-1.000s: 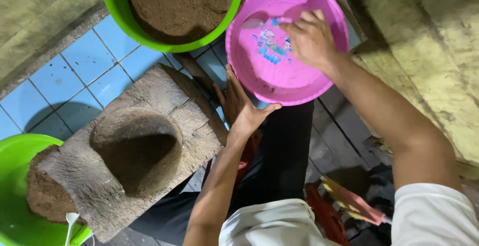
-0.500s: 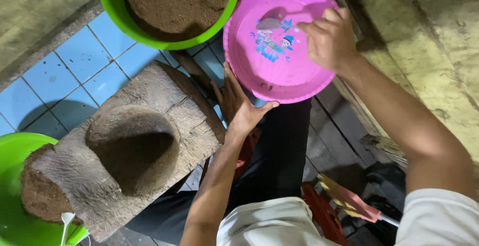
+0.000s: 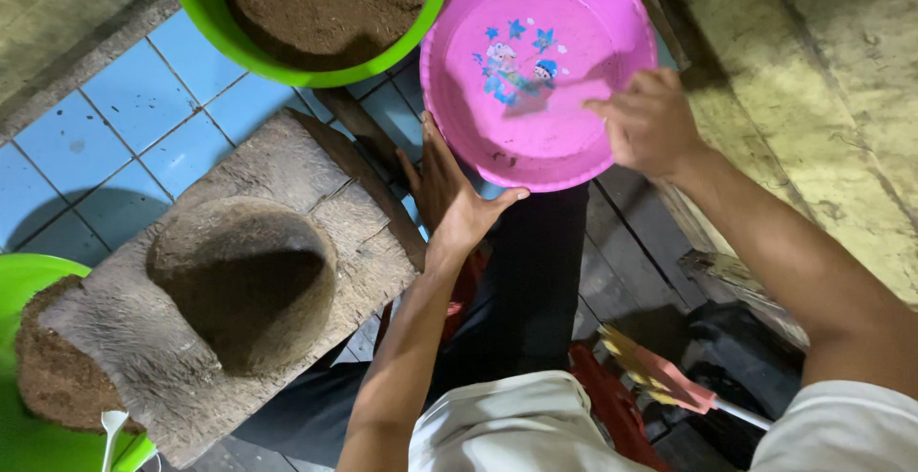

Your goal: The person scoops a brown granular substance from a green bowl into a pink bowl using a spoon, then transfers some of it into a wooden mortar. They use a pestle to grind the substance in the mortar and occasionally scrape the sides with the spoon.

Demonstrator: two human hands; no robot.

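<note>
While the left hand (image 3: 454,199) lies flat and spread under the near rim of the pink basin (image 3: 540,65), propping it tilted toward the person, the right hand (image 3: 650,123) reaches over the rim with fingers curled together inside; whether it pinches anything I cannot tell. Over the blue tiled floor (image 3: 96,137) the basin sits between the green tub of brown powder (image 3: 316,8) and the person's lap. A wooden block with a hollowed bowl (image 3: 239,281) lies left of it, beside another green tub (image 3: 38,434).
</note>
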